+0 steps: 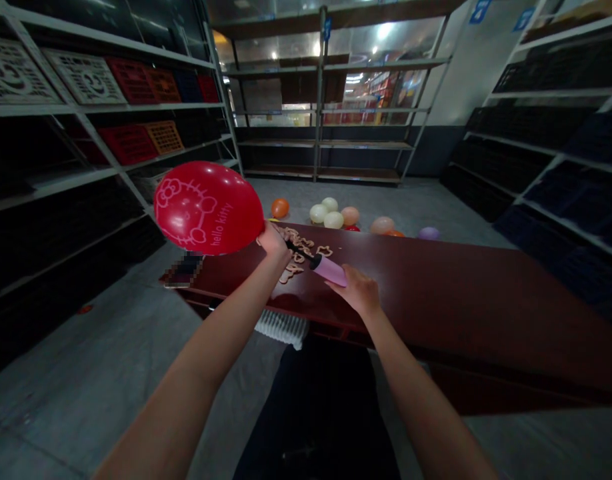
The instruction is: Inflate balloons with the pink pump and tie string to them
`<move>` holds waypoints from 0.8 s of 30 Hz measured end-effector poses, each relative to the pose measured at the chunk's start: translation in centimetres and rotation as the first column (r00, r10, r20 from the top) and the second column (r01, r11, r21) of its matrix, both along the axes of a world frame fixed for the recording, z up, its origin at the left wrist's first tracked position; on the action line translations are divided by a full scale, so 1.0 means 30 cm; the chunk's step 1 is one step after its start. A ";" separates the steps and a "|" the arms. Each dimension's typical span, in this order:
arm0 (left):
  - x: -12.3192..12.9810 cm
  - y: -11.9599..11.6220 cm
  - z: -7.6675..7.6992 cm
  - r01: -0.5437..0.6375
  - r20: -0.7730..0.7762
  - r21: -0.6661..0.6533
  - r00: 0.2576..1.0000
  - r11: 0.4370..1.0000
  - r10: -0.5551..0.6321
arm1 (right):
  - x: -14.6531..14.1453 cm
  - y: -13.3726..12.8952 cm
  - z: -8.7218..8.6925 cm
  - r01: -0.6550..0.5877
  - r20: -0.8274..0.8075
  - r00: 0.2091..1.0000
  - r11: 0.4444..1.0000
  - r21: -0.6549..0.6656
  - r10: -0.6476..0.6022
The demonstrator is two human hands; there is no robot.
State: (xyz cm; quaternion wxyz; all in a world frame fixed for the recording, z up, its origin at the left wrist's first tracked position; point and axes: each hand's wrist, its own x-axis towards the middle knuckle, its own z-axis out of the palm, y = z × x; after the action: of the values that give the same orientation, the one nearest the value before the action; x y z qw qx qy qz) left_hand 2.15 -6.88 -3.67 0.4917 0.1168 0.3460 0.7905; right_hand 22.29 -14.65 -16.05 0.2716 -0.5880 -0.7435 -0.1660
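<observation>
A large red balloon printed with "hello kitty" and a cartoon face swells out to the left of my left hand. My left fingers are closed round its neck, where the dark nozzle end of a hand pump meets it; the exact join is hidden by the fingers. The pump has a pink barrel, and my right hand is wrapped round its near end. Beneath and behind the pump, several flat, tan balloons lie in a loose pile on the dark red table.
Inflated balloons rest on the floor past the table, among them an orange one, pale ones and a purple one. A blurred-out object sits at the table's left corner. Metal shelves with crates stand around.
</observation>
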 end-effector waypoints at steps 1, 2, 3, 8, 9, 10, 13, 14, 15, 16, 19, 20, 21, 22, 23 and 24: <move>-0.026 0.002 0.008 -0.020 0.028 0.021 0.999 1.000 0.020 | 0.002 -0.003 0.001 -0.013 0.009 1.000 1.000 0.013 0.013; -0.053 0.004 0.016 -0.031 0.046 0.032 0.999 0.999 0.029 | 0.004 -0.005 0.002 -0.024 0.020 1.000 0.999 0.028 0.023; -0.081 0.004 0.024 -0.047 0.056 0.040 0.997 0.998 0.045 | 0.005 -0.008 0.004 -0.033 0.031 0.999 0.999 0.041 0.032; -0.188 0.002 0.076 -0.077 0.066 0.019 0.995 0.997 0.075 | 0.007 -0.010 0.006 -0.069 0.050 0.997 0.993 0.100 0.064; -0.196 0.005 0.087 -0.084 0.064 0.018 0.994 0.996 0.083 | 0.009 -0.008 0.003 -0.074 0.042 0.997 0.991 0.109 0.070; -0.199 0.011 0.096 -0.091 0.060 0.023 0.994 0.996 0.090 | 0.011 -0.004 0.000 -0.074 0.032 0.997 0.991 0.115 0.071; -0.173 0.047 0.109 -0.088 0.043 0.050 0.995 0.995 0.085 | 0.025 0.011 -0.011 -0.031 -0.012 0.999 0.991 0.128 0.033; -0.157 0.065 0.109 -0.084 0.048 0.054 0.996 0.995 0.082 | 0.030 0.017 -0.014 -0.008 -0.031 0.999 0.992 0.129 0.012; -0.139 0.084 0.107 -0.083 0.058 0.055 0.995 0.995 0.080 | 0.035 0.021 -0.015 0.014 -0.050 0.999 0.992 0.127 -0.008; -0.120 0.104 0.105 -0.083 0.068 0.060 0.995 0.995 0.079 | 0.039 0.025 -0.015 0.033 -0.068 0.997 0.992 0.122 -0.025; -0.056 0.150 0.093 -0.072 0.066 0.083 0.996 0.994 0.067 | 0.045 0.030 -0.011 0.064 -0.104 0.993 0.992 0.112 -0.053; -0.030 0.156 0.088 -0.058 0.052 0.083 0.997 0.995 0.054 | 0.044 0.030 -0.009 0.069 -0.111 0.992 0.991 0.113 -0.057; -0.002 0.158 0.082 -0.040 0.033 0.081 0.999 0.996 0.038 | 0.042 0.029 -0.007 0.074 -0.116 0.991 0.991 0.114 -0.061; 0.030 0.154 0.073 -0.021 0.013 0.080 1.000 0.997 0.020 | 0.040 0.029 -0.006 0.082 -0.122 0.990 0.990 0.114 -0.068; 0.065 0.145 0.063 -0.002 -0.005 0.081 1.000 0.997 0.003 | 0.038 0.029 -0.005 0.093 -0.129 0.989 0.990 0.110 -0.078; 0.102 0.134 0.050 0.018 -0.023 0.083 1.000 0.996 -0.016 | 0.036 0.029 -0.004 0.105 -0.136 0.987 0.989 0.104 -0.090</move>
State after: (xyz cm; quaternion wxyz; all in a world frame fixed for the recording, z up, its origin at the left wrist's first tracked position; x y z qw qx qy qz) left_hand 5.20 -2.87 -2.18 0.4891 0.1489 0.3171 0.7988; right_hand 23.37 -13.78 -16.17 0.3433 -0.6174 -0.6842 -0.1811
